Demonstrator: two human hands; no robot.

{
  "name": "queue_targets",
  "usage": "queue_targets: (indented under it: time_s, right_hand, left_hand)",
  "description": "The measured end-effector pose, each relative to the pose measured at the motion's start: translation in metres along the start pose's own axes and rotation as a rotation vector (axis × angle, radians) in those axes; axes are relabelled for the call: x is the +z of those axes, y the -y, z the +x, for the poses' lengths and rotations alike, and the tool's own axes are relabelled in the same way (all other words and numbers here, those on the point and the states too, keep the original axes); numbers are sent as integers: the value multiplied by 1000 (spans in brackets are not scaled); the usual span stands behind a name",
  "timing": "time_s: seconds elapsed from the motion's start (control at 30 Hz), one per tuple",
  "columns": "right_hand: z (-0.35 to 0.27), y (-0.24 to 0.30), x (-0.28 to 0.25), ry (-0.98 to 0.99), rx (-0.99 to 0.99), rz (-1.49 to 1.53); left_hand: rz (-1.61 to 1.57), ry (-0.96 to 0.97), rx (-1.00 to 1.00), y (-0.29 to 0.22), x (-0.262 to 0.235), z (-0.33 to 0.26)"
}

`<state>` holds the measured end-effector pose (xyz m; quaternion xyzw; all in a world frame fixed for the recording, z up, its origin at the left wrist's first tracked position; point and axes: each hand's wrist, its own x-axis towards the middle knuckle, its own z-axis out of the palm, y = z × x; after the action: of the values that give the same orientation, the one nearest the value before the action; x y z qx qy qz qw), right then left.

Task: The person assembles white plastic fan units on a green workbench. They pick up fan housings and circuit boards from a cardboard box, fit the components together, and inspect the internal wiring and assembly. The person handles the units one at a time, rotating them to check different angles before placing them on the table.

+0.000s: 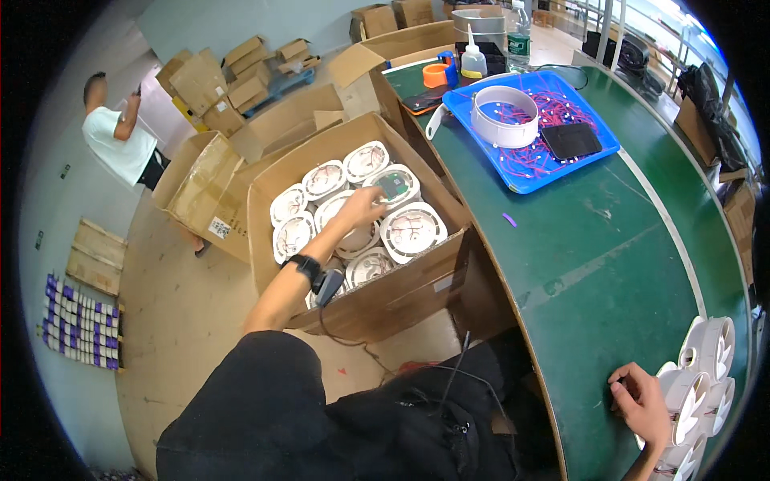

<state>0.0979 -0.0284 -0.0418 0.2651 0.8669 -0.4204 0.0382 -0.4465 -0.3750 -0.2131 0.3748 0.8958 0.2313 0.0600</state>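
My left hand (pixel 362 210) reaches into an open cardboard box (pixel 353 317), its fingers closed at the near left edge of a round white fan housing (pixel 411 192). A green circuit board (pixel 394 187) shows on top of that housing. Several similar white housings (pixel 414 230) with thin wires across their tops are packed around it. On the green table, my right hand (pixel 644 405) rests with its fingers curled, beside several white fan units (pixel 686 393) with blades. Whether anything is inside those fingers is hidden.
A blue tray (pixel 520 183) on the table holds red wires, a white ring (pixel 505 118) and a black phone (pixel 571 141). Behind it are orange tape (pixel 435 75), a squeeze bottle (pixel 473 62) and a water bottle (pixel 519 36). More cartons (pixel 202 188) and a person (pixel 120 136) are at left.
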Motion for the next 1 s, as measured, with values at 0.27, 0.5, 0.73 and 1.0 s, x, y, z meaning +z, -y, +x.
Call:
queue_targets:
  time_s: [0.27,0.5,0.73,1.0]
  right_hand:
    - [0,7,-1,-14,56,-2]
    - [2,6,-1,-26,36,-16]
    - [2,5,-1,-42,24,-33]
    - [3,-12,4,-72,-33,-50]
  left_hand:
    - [300,50,9,-47,40,49]
    - [216,10,73,-24,37,48]
    - [345,155,-179,-51,33,47]
    - [425,172,-168,-51,47,66]
